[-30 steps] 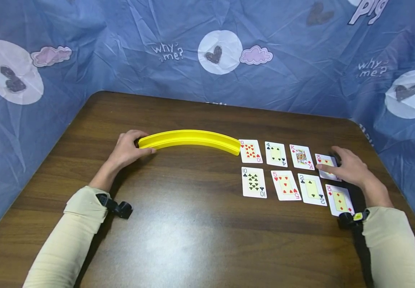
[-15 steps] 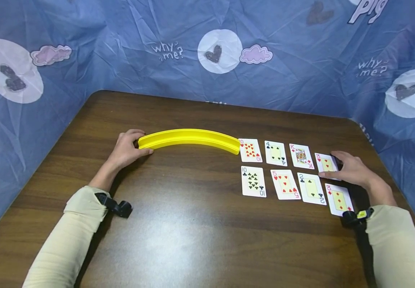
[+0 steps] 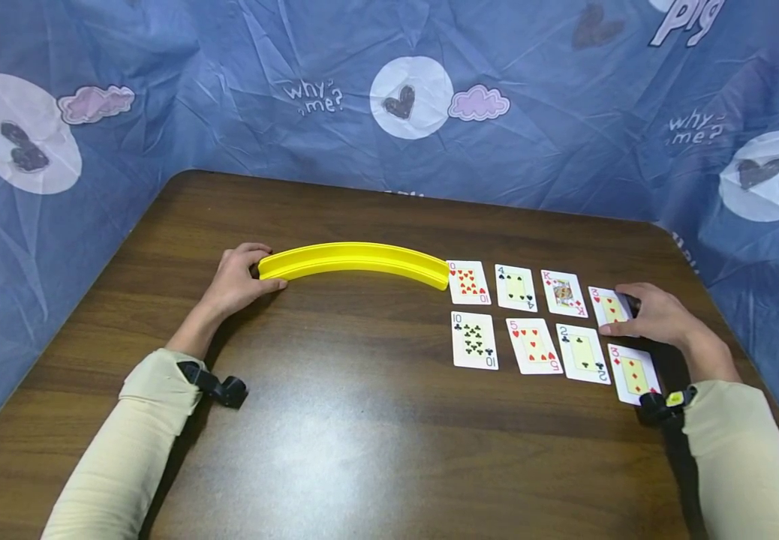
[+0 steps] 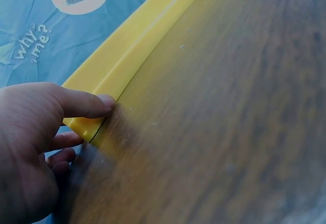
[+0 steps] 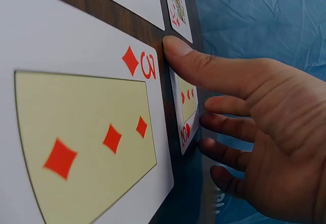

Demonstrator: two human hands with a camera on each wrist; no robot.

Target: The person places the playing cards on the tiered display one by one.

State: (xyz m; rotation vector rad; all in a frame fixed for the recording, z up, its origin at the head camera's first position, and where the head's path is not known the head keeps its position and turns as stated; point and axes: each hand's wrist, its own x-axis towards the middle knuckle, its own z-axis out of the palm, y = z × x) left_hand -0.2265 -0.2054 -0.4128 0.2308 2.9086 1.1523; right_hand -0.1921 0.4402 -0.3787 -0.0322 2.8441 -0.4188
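My left hand (image 3: 233,281) grips the left end of a curved yellow plastic card holder (image 3: 356,257), thumb on its near side. In the left wrist view the thumb lies along the holder's lower edge, with the other fingers partly hidden behind it. The holder's right end meets the ten of hearts (image 3: 468,283). Over at the right, my right hand (image 3: 663,321) spans the three of hearts (image 3: 607,306), thumb at its near edge and fingers at its far right side. The three of diamonds (image 5: 102,117) lies flat just nearer than that hand.
Two rows of face-up cards lie at the table's right side, among them the four of spades (image 3: 515,287), king of diamonds (image 3: 563,292), ten of clubs (image 3: 474,340), five of hearts (image 3: 534,346) and two of clubs (image 3: 583,354). A blue printed cloth (image 3: 227,97) surrounds the wooden table (image 3: 335,420).
My right hand has drawn slightly nearer, its thumb going from over the three of hearts to the card's near edge. The left hand and the card holder have stayed put.
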